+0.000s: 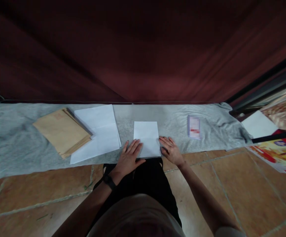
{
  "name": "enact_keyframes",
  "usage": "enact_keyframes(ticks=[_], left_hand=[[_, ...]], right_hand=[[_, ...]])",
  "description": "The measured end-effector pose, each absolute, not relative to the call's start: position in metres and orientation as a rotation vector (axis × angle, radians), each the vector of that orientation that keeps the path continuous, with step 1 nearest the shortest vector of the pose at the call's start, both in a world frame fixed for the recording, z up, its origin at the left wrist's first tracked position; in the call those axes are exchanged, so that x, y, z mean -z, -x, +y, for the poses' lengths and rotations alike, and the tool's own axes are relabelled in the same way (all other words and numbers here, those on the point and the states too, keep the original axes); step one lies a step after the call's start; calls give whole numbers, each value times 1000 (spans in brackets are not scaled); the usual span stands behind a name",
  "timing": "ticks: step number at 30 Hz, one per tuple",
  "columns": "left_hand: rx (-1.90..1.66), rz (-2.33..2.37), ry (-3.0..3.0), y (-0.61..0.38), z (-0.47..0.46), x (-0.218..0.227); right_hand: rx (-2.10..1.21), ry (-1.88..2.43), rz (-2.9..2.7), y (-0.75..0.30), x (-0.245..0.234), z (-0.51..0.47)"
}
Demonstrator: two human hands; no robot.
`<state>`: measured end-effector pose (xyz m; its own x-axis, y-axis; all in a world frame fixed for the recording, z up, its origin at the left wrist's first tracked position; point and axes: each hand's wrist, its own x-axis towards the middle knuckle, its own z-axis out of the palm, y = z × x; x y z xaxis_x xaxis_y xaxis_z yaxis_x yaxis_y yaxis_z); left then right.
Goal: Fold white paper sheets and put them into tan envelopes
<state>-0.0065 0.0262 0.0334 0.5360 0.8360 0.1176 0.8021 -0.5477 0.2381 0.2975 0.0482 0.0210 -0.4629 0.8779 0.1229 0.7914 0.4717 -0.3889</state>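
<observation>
A white sheet of paper, squarish and seemingly folded, lies flat in front of me near the front edge of the cloth-covered surface. My left hand rests with spread fingers over its lower left edge, the fingertips on the paper. At the right edge of the paper my right hand lies with its fingers stretched out, the fingertips touching or just beside that edge. Neither hand grips anything. To the left are larger white sheets, with a stack of brown envelopes partly covering them.
A grey cloth covers the long narrow surface. On its right side lies a small blurred card or packet. A dark red curtain hangs behind. White paper and a colourful printed box are at far right, above the tiled floor.
</observation>
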Motion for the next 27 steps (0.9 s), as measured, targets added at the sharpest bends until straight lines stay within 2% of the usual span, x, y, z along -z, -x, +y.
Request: enact_keyframes(ticks=[12, 22, 27], left_hand=[[-368, 1408, -2546, 6, 28, -39], [-663, 1266, -2406, 7, 16, -40], [-771, 1358, -2213, 14, 16, -37]], right_hand=[[-467, 1332, -2491, -297, -29, 31], [-517, 1251, -2281, -293, -23, 26], [-599, 1320, -2163, -286, -29, 25]])
